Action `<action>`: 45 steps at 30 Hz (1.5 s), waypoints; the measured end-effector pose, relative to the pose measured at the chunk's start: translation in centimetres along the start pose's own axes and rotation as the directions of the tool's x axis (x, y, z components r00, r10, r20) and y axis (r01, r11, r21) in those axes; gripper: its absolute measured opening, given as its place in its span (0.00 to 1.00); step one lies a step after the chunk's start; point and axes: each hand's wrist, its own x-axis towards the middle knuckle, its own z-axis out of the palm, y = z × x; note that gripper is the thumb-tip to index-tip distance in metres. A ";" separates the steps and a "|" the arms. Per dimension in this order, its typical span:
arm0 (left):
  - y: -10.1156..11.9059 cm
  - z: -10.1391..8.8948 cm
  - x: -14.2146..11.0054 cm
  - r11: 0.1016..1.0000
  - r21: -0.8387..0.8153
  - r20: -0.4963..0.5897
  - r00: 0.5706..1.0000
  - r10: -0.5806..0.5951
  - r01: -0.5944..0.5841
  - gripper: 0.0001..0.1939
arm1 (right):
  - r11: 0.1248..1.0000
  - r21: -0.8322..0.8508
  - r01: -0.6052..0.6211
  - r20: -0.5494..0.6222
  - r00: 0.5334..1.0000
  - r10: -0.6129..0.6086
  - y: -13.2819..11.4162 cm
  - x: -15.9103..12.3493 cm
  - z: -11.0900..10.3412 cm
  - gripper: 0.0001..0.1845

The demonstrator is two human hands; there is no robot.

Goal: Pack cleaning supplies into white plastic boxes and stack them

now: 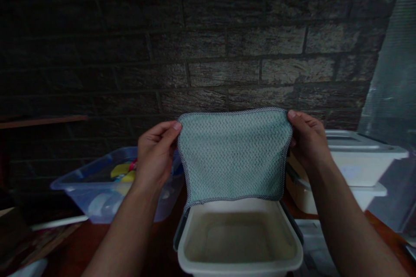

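Note:
A light green cleaning cloth (235, 156) with a dark checked border hangs spread out between my hands. My left hand (156, 149) pinches its upper left corner between thumb and fingers. At the upper right corner, my right hand (308, 136) grips the cloth the same way. Just below the cloth's lower edge stands a white plastic tub (240, 266) without a lid over it. The tub's inner walls and floor show, with nothing distinct inside. Dark handles or clips sit along both of its sides.
On the left, a translucent blue basin (84, 186) holds yellow and red items and other pieces. White lidded boxes (357, 164) are stacked at the right. Behind everything rises a dark brick wall (227, 69). The brown tabletop (162, 251) shows between the containers.

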 end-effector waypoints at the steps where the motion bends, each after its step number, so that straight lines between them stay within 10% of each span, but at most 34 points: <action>1: 0.0 0.0 -0.1 1.000 -0.003 0.006 1.000 0.002 -0.002 0.08 | 1.000 0.006 -0.004 -0.006 1.000 0.004 -0.1 -0.1 0.0 0.18; 18: -0.9 -0.6 0.3 0.973 0.208 0.030 0.995 0.095 -0.099 0.09 | 1.000 0.006 -0.026 -0.005 1.000 0.026 -0.4 -0.2 -0.2 0.14; 27: 0.3 1.0 -1.4 0.951 0.308 0.212 0.971 -0.108 0.038 0.19 | 0.981 0.036 -0.190 0.137 0.973 0.184 -2.0 -1.8 1.7 0.14; 30: 2.7 2.9 -4.5 0.952 0.233 0.357 0.894 -0.272 0.196 0.20 | 0.983 -0.021 -0.180 0.230 0.956 0.180 -1.9 -3.5 3.7 0.11; 34: 4.5 4.7 -7.8 0.902 0.255 0.605 0.670 -0.430 0.349 0.16 | 0.986 -0.122 -0.117 0.473 0.866 0.161 -1.4 -6.1 6.5 0.06; 40: 3.8 4.5 -7.5 0.934 0.340 0.582 0.755 -0.302 0.112 0.14 | 0.985 -0.154 0.074 0.664 0.747 0.047 -0.8 -7.1 7.2 0.15; 45: 2.5 3.6 -6.5 0.920 0.272 0.493 0.780 -0.385 0.283 0.16 | 0.960 -0.229 0.159 0.480 0.877 -0.031 -0.2 -5.6 6.1 0.18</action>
